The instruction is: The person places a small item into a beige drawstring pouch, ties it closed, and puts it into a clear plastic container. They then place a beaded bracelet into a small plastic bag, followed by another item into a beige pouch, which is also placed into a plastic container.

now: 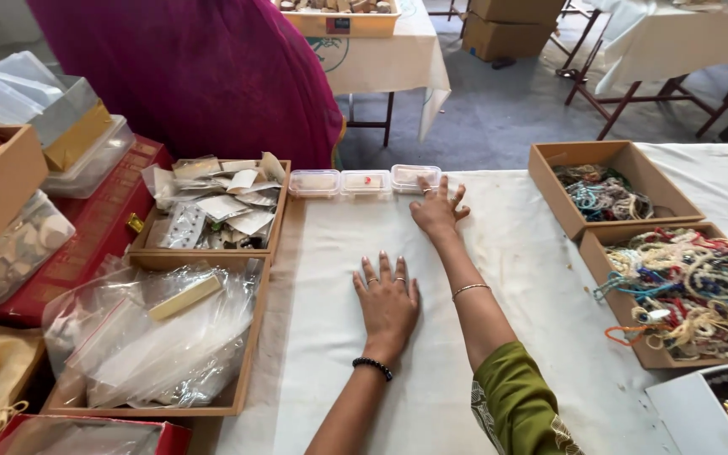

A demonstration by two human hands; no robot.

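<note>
A: Left hand [387, 301]?
B: Flat on white tablecloth [516, 253], fingers spread, gripping nothing.
A: Right hand [436, 209]?
B: Open, fingertips touching the rightmost clear plastic box [414, 177] at the table's far edge.

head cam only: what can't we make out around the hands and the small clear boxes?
- Clear boxes, head view: contents too small to identify.
- Right hand: fingertips reach the rightmost box; contact unclear.
- Left hand: flat on the white cloth, hiding whatever is under its palm.
- Plastic bags in the wooden tray: glare hides contents.
- Person in magenta cloth: cut off by the top edge.
</note>
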